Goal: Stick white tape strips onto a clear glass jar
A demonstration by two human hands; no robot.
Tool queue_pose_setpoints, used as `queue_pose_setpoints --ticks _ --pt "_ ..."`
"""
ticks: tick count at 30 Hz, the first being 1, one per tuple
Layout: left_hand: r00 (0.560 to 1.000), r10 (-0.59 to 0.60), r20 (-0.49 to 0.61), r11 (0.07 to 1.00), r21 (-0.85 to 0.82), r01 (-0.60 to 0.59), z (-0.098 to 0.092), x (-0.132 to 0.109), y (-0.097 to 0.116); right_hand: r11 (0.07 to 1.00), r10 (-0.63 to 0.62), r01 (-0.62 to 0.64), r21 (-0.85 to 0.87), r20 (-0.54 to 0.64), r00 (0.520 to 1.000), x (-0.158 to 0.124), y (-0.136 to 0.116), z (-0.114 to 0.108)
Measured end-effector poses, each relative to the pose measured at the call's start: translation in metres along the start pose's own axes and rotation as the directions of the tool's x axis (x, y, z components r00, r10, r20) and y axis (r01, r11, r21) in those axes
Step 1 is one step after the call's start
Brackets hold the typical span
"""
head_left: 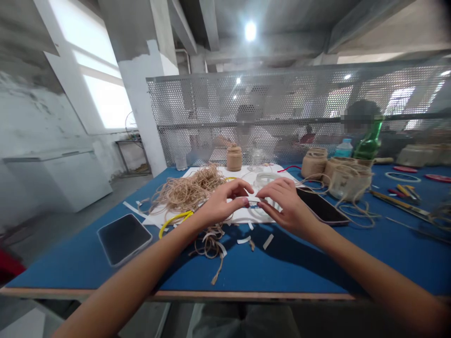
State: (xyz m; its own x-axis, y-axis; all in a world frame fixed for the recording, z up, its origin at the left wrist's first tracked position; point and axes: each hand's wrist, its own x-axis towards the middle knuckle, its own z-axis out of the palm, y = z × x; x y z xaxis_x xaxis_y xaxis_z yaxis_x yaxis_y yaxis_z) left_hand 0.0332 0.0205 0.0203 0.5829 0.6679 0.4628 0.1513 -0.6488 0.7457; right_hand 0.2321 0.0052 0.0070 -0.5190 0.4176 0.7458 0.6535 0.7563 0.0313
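Observation:
My left hand (228,201) and my right hand (283,203) meet above the middle of the table. Between their fingertips is a small white strip (253,199), with one end pinched by each hand. Whether it is paper or tape I cannot tell. Behind the left hand lies a heap of loose jute twine (188,190). A yellow handle (172,222), like that of scissors, shows beside my left forearm. Partly behind my fingers, a clear glass jar (266,179) lies on the white sheet (252,218). White scraps (268,241) and twine ends are scattered below the hands.
A phone (124,238) lies at left, and a dark tablet or phone (322,206) beside my right hand. Twine-wrapped jars (234,157) stand at the back and right, near a green bottle (369,139). Tools (401,203) lie far right. A perforated metal screen (299,103) borders the table.

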Motion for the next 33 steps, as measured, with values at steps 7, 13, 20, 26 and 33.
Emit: queue_pose_setpoints --ticks 7,13,20,26,33 --pt "0.997 0.077 0.004 0.912 0.404 -0.072 0.001 -0.001 0.006 1.000 0.000 0.001 0.030 -0.019 1.000 -0.001 -0.004 -0.002" --pt "0.977 0.196 -0.084 0.757 0.646 -0.096 0.017 -0.004 -0.005 0.999 0.035 -0.033 0.025 -0.091 0.995 -0.002 -0.003 0.007" --pt "0.956 0.262 -0.134 0.640 0.765 -0.068 0.029 -0.007 -0.010 0.987 0.139 -0.153 -0.050 -0.209 0.968 -0.004 -0.006 0.012" --pt "0.941 0.327 -0.092 0.533 0.840 -0.103 0.032 -0.008 -0.015 0.985 0.152 -0.164 -0.042 -0.208 0.966 -0.004 -0.007 0.012" --pt "0.925 0.376 -0.054 0.413 0.904 -0.115 0.031 -0.007 -0.017 0.981 0.191 -0.195 -0.019 -0.144 0.971 -0.005 -0.007 0.012"
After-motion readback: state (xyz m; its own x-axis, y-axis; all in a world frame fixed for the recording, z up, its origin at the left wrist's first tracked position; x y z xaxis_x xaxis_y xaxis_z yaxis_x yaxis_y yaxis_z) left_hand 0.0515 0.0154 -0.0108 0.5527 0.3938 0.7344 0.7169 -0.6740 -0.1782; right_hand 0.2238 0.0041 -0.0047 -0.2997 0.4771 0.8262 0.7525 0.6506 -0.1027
